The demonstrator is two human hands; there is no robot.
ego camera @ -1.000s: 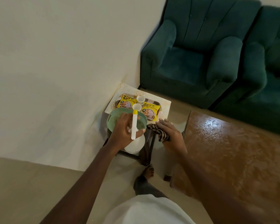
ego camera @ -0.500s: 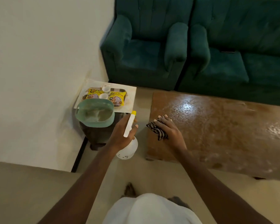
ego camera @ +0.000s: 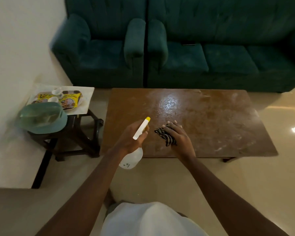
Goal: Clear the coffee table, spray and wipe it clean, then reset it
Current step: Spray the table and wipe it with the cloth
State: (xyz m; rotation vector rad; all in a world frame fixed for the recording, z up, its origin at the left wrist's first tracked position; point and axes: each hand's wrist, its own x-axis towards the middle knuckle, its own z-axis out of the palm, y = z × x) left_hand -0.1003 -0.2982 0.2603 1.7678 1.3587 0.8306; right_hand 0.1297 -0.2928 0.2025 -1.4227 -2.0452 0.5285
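Where a white garment point(ego camera: 152, 220) fills the bottom edge, 2 bare forearms reach forward. Left hand point(ego camera: 129, 139): fingers wrapped round the neck of a spray bottle point(ego camera: 132, 158), which is tilted. Its translucent body hangs over the floor just off the near-left corner of the coffee table point(ego camera: 211, 120), and the yellow nozzle tip points up and away over the top. Right hand point(ego camera: 180, 137): palm down over the near-left part of the tabletop, fingers nearly straight on a dark striped cloth point(ego camera: 164, 136) bunched out at the thumb side. The thumb is hidden; cannot tell whether the cloth touches the wood. Tabletop is brown with pale smears and 1 glare patch. Left of the table, a dark stool point(ego camera: 82, 133) carries a green basin point(ego camera: 43, 120) and a white tray point(ego camera: 88, 92) with yellow packets point(ego camera: 70, 99) and 2 small white cups point(ego camera: 56, 91). Beyond, a green armchair point(ego camera: 100, 53) stands beside a green sofa point(ego camera: 228, 57).
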